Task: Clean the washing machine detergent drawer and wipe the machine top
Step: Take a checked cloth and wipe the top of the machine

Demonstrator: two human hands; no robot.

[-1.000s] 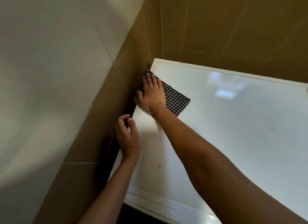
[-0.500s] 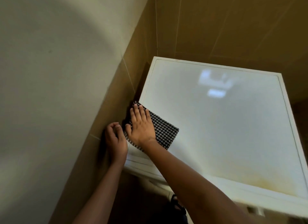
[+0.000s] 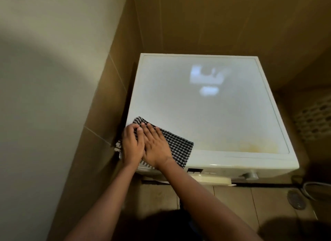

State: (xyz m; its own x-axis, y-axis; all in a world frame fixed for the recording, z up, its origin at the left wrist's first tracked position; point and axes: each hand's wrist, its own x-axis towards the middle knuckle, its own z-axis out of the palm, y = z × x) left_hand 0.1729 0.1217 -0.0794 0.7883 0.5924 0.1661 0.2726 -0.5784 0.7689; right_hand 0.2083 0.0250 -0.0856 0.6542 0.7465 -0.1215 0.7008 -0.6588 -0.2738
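Checked cloth under right hand, fingers flat, slightly spread; left hand fingers curled, pinch unclear. Cloth overhangs machine top edge behind fingers; could slide off.

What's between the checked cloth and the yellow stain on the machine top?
Head view: only bare white machine top lies between the checked cloth and the yellow stain.
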